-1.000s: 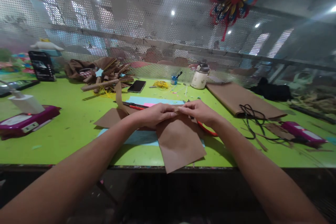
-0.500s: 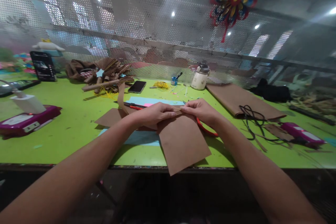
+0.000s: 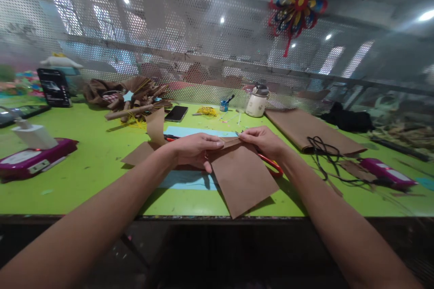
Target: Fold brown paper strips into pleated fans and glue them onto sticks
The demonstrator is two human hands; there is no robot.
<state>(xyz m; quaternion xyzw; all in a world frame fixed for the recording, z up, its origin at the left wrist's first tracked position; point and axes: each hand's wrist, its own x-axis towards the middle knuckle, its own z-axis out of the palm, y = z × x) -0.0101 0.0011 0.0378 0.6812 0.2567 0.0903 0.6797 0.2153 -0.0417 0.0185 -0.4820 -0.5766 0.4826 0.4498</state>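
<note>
Pinching the upper edge of the brown paper [image 3: 246, 178], the left hand [image 3: 196, 148] and right hand [image 3: 266, 141] are near each other. The paper is over the worktop [image 3: 91, 183], its lower corner near the front edge. A blue sheet [image 3: 188, 180] lies below the left hand.

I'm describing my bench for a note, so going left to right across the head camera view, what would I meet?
Standing phone → blue star → left hand → right hand, with the brown sheet held between them → black cord → purple box on the right.
</note>
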